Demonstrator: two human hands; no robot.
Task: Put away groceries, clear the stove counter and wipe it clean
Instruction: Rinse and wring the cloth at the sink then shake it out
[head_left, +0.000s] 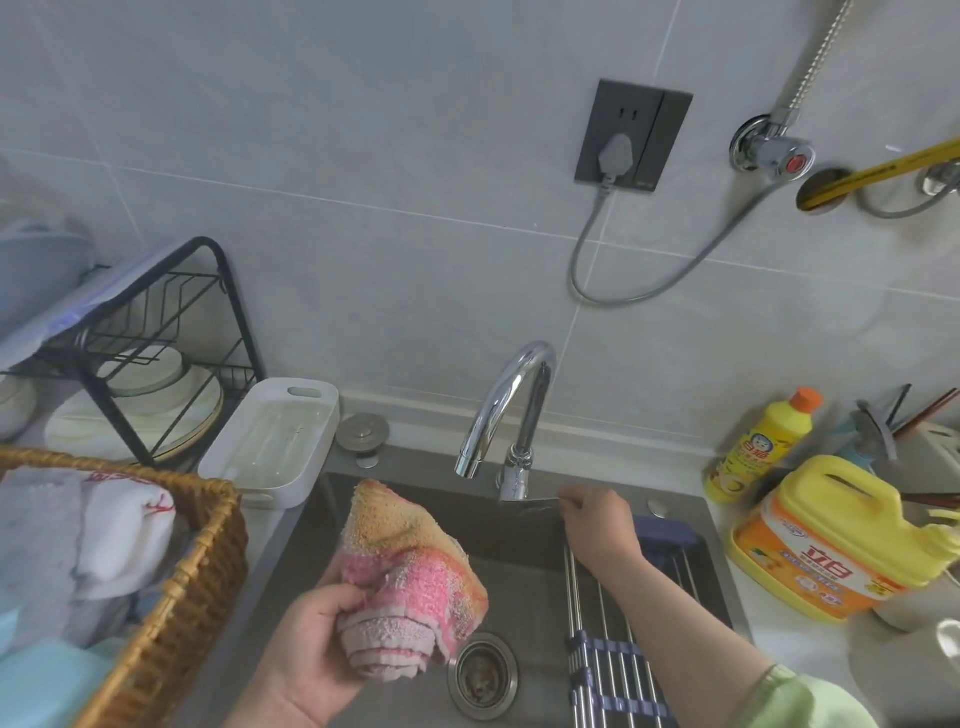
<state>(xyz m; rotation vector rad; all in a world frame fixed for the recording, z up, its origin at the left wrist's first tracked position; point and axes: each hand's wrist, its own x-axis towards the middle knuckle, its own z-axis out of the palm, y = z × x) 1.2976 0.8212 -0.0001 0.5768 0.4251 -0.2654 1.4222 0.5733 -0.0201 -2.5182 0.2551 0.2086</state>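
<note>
A pink and orange dishcloth (410, 577) hangs bunched over the grey sink (519, 587), gripped from below by my left hand (311, 654). It is held a little left of the chrome faucet (511, 410) spout. My right hand (597, 525) reaches to the base of the faucet, its fingers closed on the blurred faucet handle (537, 503). No water is seen running. The drain strainer (483, 675) lies just below the cloth.
A wicker basket (171, 587) with folded cloths stands at the left, behind it a white tray (275, 441) and a black dish rack (150, 353) with plates. A roll-up rack (608, 649) covers the sink's right part. Yellow detergent bottles (831, 540) stand at the right.
</note>
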